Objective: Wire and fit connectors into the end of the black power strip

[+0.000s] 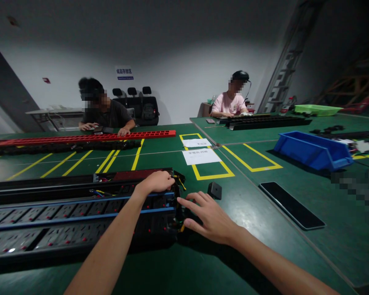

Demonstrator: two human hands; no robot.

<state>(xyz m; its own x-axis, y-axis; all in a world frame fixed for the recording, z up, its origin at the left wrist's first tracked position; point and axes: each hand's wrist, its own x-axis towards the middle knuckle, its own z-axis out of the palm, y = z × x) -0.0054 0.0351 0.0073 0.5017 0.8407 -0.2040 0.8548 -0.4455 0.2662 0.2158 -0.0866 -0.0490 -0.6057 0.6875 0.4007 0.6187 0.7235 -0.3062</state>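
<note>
On the green table (249,221), the strips (80,208) lie side by side, in front of the person. Their long axis runs from left to right, almost level in the view, with the right side a little higher. The left ends go out of the view; the right ends point to the person's right. The sockets of the near strips face up. The left hand (160,181) is at the right end of the far strips, its fingers bent and close together; I cannot tell if they hold something. The right hand (207,216) is just beside the ends of the near strips, with thumb and fingers apart. Yellow wires (181,179) come out there. A black block (214,190) stands near the right hand, and a phone (292,205) lies farther right.
</note>
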